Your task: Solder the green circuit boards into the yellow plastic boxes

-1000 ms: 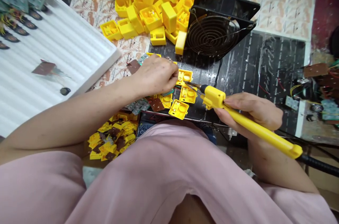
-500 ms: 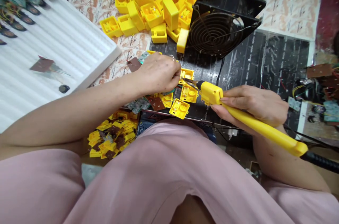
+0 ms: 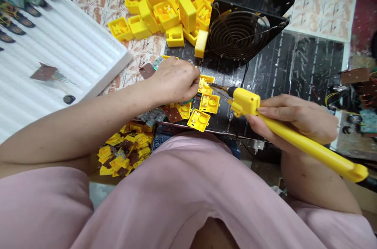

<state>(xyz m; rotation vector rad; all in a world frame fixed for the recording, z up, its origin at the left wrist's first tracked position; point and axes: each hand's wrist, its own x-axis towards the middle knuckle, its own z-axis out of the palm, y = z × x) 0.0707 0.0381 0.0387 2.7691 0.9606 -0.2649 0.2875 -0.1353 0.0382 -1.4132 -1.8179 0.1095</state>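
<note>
My right hand is wrapped round the yellow handle of a soldering iron. Its metal tip points left, over a small open yellow plastic case. My left hand is closed at that case's left side, fingers curled down; what they pinch is hidden beneath the hand. Two more open yellow cases, one in the middle and one at the table edge, lie just below, with small metal parts inside. Brown and green circuit boards lie partly under my left wrist.
A black fan stands behind my hands, beside a heap of yellow cases. At left lies a white foam sheet with circuit boards and small speakers. A pile of yellow parts sits below the table edge. More boards lie at right.
My right hand has drawn the soldering iron back to the right, its tip now farther from my left fingers. My left hand has stayed almost in place.
</note>
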